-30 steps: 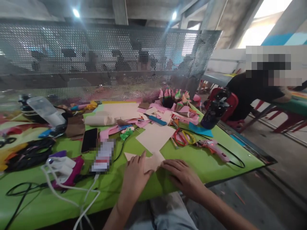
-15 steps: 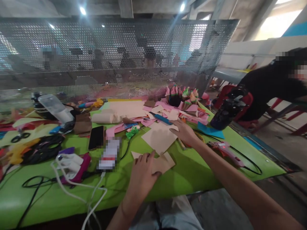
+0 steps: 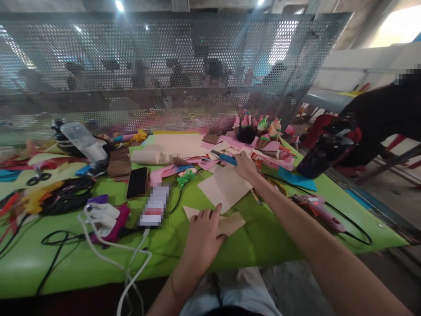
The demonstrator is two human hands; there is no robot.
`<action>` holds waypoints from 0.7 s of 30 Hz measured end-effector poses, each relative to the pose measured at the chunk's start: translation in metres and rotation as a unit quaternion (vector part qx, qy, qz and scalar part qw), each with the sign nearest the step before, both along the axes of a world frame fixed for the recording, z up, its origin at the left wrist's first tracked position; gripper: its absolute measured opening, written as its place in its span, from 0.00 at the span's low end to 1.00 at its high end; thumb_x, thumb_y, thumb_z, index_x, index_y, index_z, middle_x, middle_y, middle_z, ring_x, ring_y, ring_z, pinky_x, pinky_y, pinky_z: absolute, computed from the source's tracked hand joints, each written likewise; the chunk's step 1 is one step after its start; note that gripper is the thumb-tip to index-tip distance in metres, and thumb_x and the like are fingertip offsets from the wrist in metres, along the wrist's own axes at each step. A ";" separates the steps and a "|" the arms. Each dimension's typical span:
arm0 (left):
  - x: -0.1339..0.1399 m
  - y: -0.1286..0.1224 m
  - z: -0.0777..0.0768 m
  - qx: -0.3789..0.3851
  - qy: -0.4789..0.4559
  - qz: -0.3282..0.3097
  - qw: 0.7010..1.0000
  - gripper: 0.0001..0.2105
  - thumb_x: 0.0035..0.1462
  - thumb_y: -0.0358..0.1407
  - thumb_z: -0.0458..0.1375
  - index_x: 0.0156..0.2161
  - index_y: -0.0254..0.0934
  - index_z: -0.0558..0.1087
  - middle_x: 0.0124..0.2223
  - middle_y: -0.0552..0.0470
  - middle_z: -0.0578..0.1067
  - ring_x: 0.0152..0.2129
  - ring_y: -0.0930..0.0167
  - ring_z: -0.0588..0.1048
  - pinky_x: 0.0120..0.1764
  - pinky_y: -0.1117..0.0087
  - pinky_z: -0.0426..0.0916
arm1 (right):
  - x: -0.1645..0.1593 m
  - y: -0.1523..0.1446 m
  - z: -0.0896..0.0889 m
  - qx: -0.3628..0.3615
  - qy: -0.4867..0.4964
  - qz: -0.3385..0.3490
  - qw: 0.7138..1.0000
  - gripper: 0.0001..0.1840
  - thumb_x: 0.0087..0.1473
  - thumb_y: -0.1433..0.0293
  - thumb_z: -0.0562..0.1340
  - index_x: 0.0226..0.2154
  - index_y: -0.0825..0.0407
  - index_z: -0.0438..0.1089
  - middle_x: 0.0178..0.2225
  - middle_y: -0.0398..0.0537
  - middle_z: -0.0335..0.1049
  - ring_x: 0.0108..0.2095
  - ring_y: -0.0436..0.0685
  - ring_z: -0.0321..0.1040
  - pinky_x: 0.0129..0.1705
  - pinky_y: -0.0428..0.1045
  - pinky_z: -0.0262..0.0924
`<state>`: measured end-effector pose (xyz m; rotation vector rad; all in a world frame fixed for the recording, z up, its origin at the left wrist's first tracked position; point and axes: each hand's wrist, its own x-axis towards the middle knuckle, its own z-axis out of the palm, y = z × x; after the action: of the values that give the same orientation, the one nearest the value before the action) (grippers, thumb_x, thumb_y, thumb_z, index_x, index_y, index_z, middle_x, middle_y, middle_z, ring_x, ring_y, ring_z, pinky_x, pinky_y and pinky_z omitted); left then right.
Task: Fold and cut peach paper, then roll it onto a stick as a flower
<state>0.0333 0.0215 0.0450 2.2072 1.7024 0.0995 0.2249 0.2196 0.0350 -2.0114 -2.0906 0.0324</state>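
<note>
My left hand (image 3: 205, 235) lies flat on a piece of tan paper (image 3: 233, 223) near the table's front edge, fingers stretched and thumb apart. Just beyond it is a larger cream paper square (image 3: 225, 188). My right hand (image 3: 245, 166) reaches over the far right corner of that square, its fingers closed on the near end of a blue-handled utility knife (image 3: 227, 159). The knife's grey tip points to the far left, over pink and cream paper scraps (image 3: 210, 163). My palm hides part of the handle.
On the green table (image 3: 272, 245) lie two phones (image 3: 137, 182), a magenta power strip (image 3: 120, 224) with white cables, a pink glue gun (image 3: 324, 213) and scissors (image 3: 38, 177). Paper cones (image 3: 263, 125) and a perforated metal screen (image 3: 148, 87) stand behind. A dark bottle (image 3: 324, 149) is at right.
My right hand has moved slightly away from me and closed round the end of the blue-handled utility knife. My left hand stays on the tan paper. The camera view has shifted a little.
</note>
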 end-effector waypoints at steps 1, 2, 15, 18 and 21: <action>0.001 -0.001 -0.001 0.006 0.003 0.001 1.000 0.34 0.56 0.35 0.63 0.66 0.41 0.57 0.53 0.44 0.74 0.51 0.58 0.71 0.52 0.58 0.63 | 0.001 -0.002 0.002 0.002 0.001 -0.004 1.000 0.20 0.55 0.78 0.55 0.51 0.54 0.68 0.52 0.61 0.65 0.46 0.64 0.70 0.44 0.54 0.63; 0.002 -0.002 -0.002 0.016 0.003 -0.001 1.000 0.33 0.56 0.35 0.63 0.66 0.41 0.58 0.53 0.44 0.75 0.50 0.59 0.72 0.51 0.58 0.63 | 0.003 -0.004 0.004 0.004 0.001 -0.008 1.000 0.20 0.55 0.78 0.55 0.50 0.55 0.67 0.52 0.61 0.64 0.47 0.64 0.69 0.45 0.54 0.62; 0.000 -0.035 -0.007 0.173 -0.036 -0.171 0.969 0.14 0.61 0.23 0.51 0.47 0.40 0.71 0.42 0.52 0.78 0.41 0.66 0.75 0.49 0.60 0.62 | 0.082 -0.093 0.014 0.068 0.298 0.111 0.946 0.32 0.41 0.72 0.60 0.53 0.50 0.66 0.45 0.49 0.73 0.43 0.63 0.69 0.45 0.57 0.63; -0.007 -0.039 -0.002 0.170 -0.037 -0.183 0.968 0.13 0.60 0.22 0.51 0.44 0.40 0.72 0.42 0.52 0.79 0.40 0.67 0.75 0.52 0.58 0.60 | 0.094 -0.141 0.016 -0.006 0.309 0.137 0.941 0.31 0.43 0.71 0.61 0.53 0.47 0.69 0.46 0.47 0.75 0.46 0.64 0.70 0.49 0.59 0.63; -0.012 -0.042 0.003 0.149 -0.040 -0.188 0.970 0.14 0.60 0.22 0.52 0.44 0.40 0.72 0.42 0.52 0.79 0.39 0.68 0.76 0.53 0.58 0.59 | 0.104 -0.180 0.014 -0.064 0.309 0.176 0.932 0.28 0.46 0.70 0.60 0.52 0.45 0.72 0.51 0.46 0.74 0.52 0.66 0.69 0.54 0.60 0.61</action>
<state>0.0209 -0.0207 0.0476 2.6644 1.2661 0.3629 0.3289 0.0399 0.0493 -1.3894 -2.0053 0.7756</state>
